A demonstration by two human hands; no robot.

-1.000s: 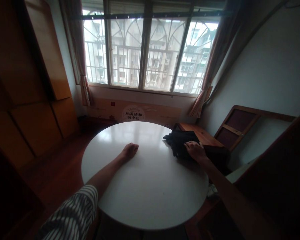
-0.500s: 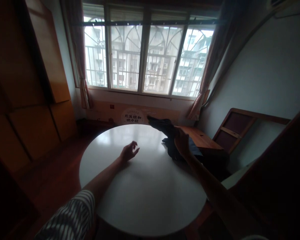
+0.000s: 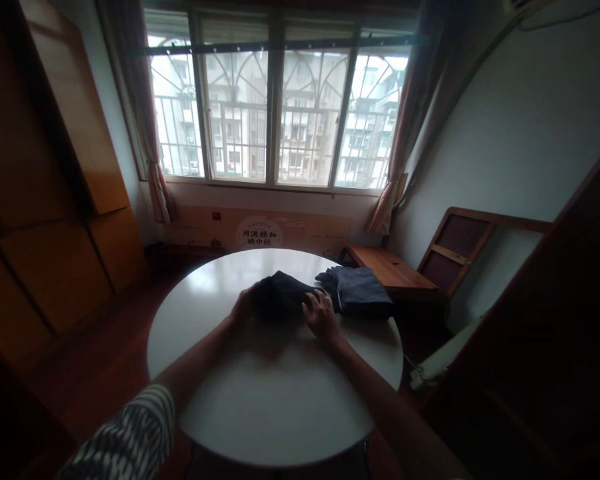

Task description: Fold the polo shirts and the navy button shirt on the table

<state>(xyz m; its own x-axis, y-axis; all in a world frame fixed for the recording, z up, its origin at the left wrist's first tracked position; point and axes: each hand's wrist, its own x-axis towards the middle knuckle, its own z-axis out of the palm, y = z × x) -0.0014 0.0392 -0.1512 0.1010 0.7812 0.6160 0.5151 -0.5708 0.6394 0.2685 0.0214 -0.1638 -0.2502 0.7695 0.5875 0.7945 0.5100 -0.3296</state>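
Observation:
A dark, folded-looking garment [image 3: 285, 297] is between my two hands over the middle of the white round table [image 3: 280, 407]. My left hand [image 3: 243, 305] grips its left side, the fingers partly hidden by the dark cloth. At the right end, my right hand [image 3: 323, 317] has its fingers bent over the edge of the same cloth. Just to the right lies a stack of dark folded clothes [image 3: 363, 290] near the table's right rim. The kind of garment in my hands is too dark to make out.
Beyond the table's right side stands a low wooden table [image 3: 395, 267]. A wooden frame [image 3: 473, 233] leans at the right wall. Orange-brown cabinets [image 3: 55, 273] line the left, and barred windows [image 3: 275, 113] with tied curtains are ahead.
My right hand has brought the dark garment leftward from above the stack to the middle of the table. My left hand, empty before, now holds its left side.

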